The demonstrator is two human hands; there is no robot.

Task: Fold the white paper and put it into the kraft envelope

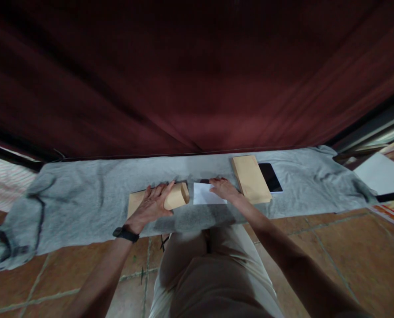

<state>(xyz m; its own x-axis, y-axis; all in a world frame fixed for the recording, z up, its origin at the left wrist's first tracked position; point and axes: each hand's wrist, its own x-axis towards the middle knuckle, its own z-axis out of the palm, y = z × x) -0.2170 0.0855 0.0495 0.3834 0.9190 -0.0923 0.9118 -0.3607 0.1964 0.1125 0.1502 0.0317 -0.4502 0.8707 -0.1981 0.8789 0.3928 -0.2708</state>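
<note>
My left hand (152, 204) lies flat, fingers spread, on a tan envelope (177, 197) whose right end bulges open. My right hand (224, 189) rests its fingers on the far edge of a white folded sheet of paper (204, 195) just right of that opening. Both lie on a grey cloth (84, 203) spread on the floor. A stack of tan envelopes (250, 178) sits to the right of my right hand, with a dark phone (270, 177) beside it. A black watch (126, 233) is on my left wrist.
A dark red curtain (197, 79) hangs right behind the cloth. Terracotta floor tiles (332, 251) lie in front. My knees in light trousers (210, 269) are below the cloth's near edge. A white sheet (380, 173) lies at the far right.
</note>
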